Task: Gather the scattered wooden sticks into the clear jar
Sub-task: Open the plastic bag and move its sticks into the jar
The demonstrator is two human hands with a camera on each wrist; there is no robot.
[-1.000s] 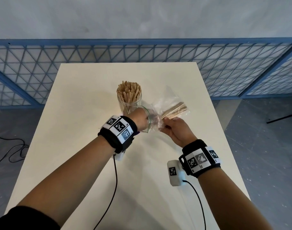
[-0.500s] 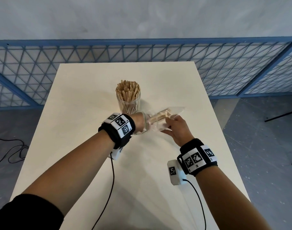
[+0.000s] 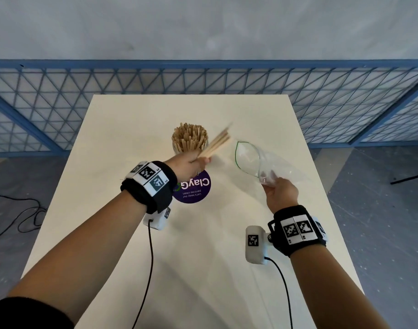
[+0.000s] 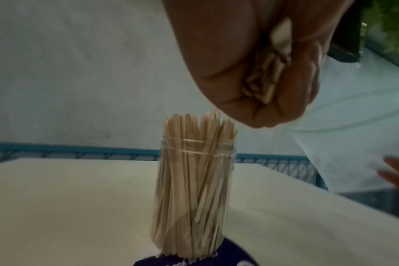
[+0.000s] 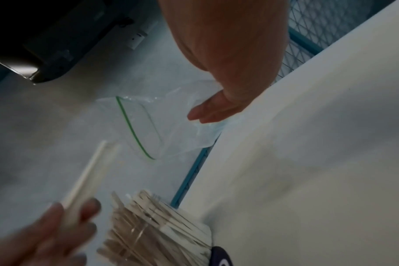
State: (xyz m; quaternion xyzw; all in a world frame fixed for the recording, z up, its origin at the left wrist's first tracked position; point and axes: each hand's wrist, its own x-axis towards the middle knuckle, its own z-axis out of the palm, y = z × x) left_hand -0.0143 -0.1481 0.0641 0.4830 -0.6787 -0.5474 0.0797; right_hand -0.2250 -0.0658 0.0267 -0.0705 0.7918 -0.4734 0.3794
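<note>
Head view: a stick bundle (image 3: pixel 217 144) is gripped by the left hand (image 3: pixel 191 163), with the packed jar (image 3: pixel 189 141) at 12 o'clock. An empty zip bag (image 3: pixel 262 162) is pinched by the right hand (image 3: pixel 280 194); a purple disc (image 3: pixel 195 188) lies under the jar.

Head cam overhead; wrist cams close; shared jar (image 3: pixel 189 141).

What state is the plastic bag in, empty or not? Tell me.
Empty. The plastic bag in the right hand gapes open, with nothing inside; the left hand grips the sticks.
</note>
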